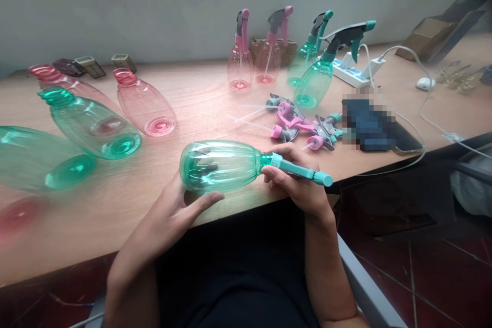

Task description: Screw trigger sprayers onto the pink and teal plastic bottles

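Over the near edge of the bench (203, 105), a green bottle (221, 166) is pinched at its neck (265, 160) by the right hand (302, 184); whether the left hand (179, 215), thumb spread, is closed cannot be told. Light, slippery plastic is presumed, best held there.

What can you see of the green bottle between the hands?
The green bottle is see-through, plastic-looking, ribbed lengthwise and narrow-necked. It lies sideways over the near edge of the table, base toward the left hand, which supports that end. A turquoise spray head is fitted at the neck, where the right hand grips it. How tightly it fits can't be seen.
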The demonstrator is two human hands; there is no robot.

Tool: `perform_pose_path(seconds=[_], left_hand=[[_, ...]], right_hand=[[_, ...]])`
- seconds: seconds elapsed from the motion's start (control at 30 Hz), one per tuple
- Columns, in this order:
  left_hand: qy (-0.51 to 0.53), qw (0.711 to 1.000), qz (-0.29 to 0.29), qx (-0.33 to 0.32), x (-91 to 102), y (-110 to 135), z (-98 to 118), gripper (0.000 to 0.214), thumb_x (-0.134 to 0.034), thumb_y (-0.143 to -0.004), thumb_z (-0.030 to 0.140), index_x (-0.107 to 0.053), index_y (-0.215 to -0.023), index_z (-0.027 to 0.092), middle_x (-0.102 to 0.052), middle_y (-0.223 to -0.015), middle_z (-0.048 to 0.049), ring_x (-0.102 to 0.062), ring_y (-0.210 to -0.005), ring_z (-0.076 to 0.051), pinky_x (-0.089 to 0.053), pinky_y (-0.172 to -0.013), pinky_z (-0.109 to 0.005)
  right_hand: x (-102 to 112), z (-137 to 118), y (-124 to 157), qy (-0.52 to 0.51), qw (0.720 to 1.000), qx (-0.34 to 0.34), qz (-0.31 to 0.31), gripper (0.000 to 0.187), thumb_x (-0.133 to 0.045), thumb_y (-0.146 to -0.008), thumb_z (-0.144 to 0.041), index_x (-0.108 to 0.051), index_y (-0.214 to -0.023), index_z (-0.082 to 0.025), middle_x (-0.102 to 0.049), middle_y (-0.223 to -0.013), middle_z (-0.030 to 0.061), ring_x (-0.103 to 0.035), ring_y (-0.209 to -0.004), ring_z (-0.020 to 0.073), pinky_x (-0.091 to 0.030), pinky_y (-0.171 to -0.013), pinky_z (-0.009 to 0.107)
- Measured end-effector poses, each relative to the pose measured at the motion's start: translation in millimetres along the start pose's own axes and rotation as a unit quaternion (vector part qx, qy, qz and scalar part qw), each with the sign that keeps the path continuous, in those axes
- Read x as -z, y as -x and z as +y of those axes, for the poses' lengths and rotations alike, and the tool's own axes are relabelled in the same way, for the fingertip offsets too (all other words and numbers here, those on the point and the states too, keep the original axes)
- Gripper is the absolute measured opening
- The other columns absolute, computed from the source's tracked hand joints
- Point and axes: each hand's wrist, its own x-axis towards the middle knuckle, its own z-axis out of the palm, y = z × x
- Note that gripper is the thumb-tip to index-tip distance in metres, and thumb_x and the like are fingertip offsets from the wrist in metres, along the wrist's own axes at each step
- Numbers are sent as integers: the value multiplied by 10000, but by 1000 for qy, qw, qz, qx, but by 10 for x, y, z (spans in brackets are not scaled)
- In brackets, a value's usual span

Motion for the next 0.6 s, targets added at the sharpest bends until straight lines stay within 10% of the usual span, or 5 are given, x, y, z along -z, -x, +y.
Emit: perform_pose_path(seconds=[0.6], left_hand=[[4,1000,3,-3,-7,-11,53,585,-668,-846,678,-558,-1364,430,-618,-1464,93,-614,-1248,-242,-422,-1206,-338]], right_hand=[[5,-7,-5,-1,1000,6,-2,244,-844,-856,-333,-690,-1010,-226,-742,-815,-4,-723,-734,180,-567,-651,287]])
